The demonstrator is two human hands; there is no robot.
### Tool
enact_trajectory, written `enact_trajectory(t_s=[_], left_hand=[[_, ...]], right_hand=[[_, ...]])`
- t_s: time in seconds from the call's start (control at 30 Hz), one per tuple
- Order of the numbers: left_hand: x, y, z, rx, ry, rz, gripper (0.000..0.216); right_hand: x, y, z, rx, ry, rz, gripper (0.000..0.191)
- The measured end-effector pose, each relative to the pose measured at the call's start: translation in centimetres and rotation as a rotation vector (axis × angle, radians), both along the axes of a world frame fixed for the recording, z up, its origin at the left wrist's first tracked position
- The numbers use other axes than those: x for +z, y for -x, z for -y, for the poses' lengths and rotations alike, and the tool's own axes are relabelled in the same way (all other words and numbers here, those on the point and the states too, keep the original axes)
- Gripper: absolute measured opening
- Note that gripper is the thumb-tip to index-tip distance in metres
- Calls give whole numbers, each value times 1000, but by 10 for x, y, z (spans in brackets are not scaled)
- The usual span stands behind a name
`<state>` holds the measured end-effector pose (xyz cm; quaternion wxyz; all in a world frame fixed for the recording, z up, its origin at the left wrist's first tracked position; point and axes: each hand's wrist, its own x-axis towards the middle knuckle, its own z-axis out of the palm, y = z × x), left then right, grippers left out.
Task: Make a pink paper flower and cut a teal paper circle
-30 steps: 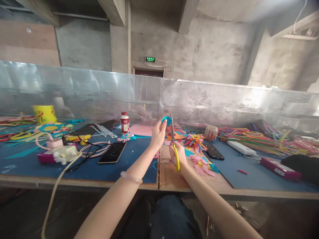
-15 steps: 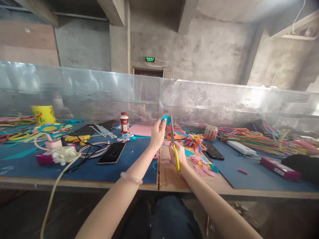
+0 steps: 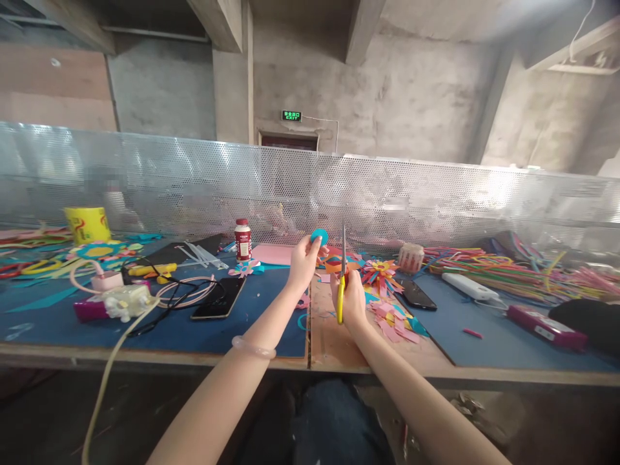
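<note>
Between the thumb and fingers of my left hand [image 3: 303, 263] is a small round piece of blue paper [image 3: 319, 237], held up above the table. My right hand [image 3: 349, 294] grips yellow-handled scissors [image 3: 341, 297], their blades pointing up and away from me. The blades look nearly together and stand a little to the right of the blue paper, apart from it. Beyond and to the right of my right hand lies a multicoloured paper flower [image 3: 380, 274]. Pink, yellow and blue paper scraps [image 3: 394, 321] are piled just right of my right wrist.
A red-and-white bottle [image 3: 243, 240], a phone [image 3: 219, 298] and a power strip with cables [image 3: 113, 302] are on the left. To the right are another phone [image 3: 417, 294], colourful strips [image 3: 494, 274] and a purple-ended power strip [image 3: 547, 328]. A perforated metal screen [image 3: 194, 187] borders the back.
The scissors have moved right, away from the blue paper, and turned more upright. My left hand has shifted slightly left and down with the paper.
</note>
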<state>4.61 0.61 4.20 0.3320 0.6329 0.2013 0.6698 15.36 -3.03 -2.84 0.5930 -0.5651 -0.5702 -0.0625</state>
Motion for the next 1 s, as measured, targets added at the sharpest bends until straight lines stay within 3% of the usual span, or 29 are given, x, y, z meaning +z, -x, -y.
enact_trajectory(t_s=[0.23, 0.6, 1.0], left_hand=[[-4, -2, -5, -89, 52, 14, 23], [-4, 2, 3, -288, 95, 14, 19], [-3, 6, -5, -270, 120, 80, 21]], right_hand=[[-2, 0, -2, -45, -66, 6, 28], [0, 0, 0, 78, 26, -41, 26], [20, -10, 14, 273, 183, -70, 33]])
